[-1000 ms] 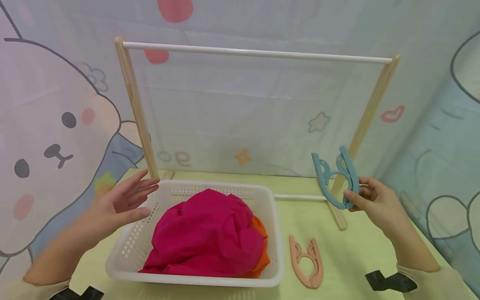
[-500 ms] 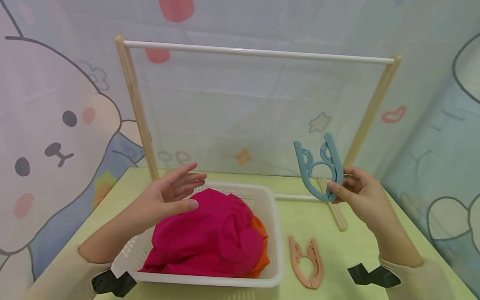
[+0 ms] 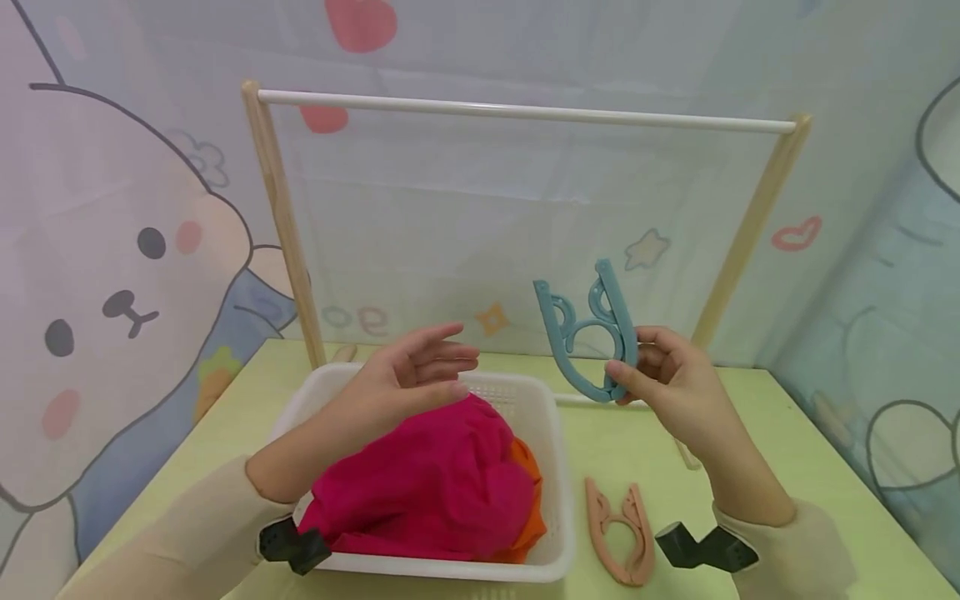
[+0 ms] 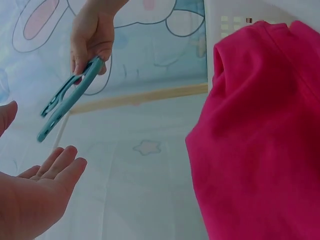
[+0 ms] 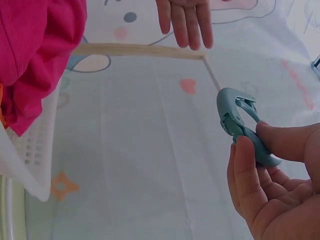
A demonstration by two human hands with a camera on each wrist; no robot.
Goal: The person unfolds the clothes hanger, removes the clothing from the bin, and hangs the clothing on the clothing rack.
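A blue folding hanger (image 3: 624,333), its two arms folded upward in a V, is pinched near its lower right side by my right hand (image 3: 678,387). In the right wrist view the thumb and fingers press on the hanger (image 5: 245,125) from both sides. My left hand (image 3: 416,371) hovers over the basket, fingers extended, palm toward the hanger, touching nothing. Below it a bunched magenta cloth (image 3: 442,483) fills the white basket (image 3: 558,508), with an orange cloth (image 3: 531,500) showing at its right. On the table, right of the basket, lies a folded orange-pink hanger (image 3: 621,533).
Behind the basket stands a rack with a white top bar (image 3: 525,110) and wooden posts (image 3: 753,237). Its lower white rod (image 3: 573,400) runs near the table surface. The green-covered table (image 3: 795,467) reaches back to a printed cloth backdrop (image 3: 450,233).
My right hand has carried the blue hanger leftward and slightly up. My left hand has moved right, from the basket's left side to above the magenta cloth. The hands are now closer together.
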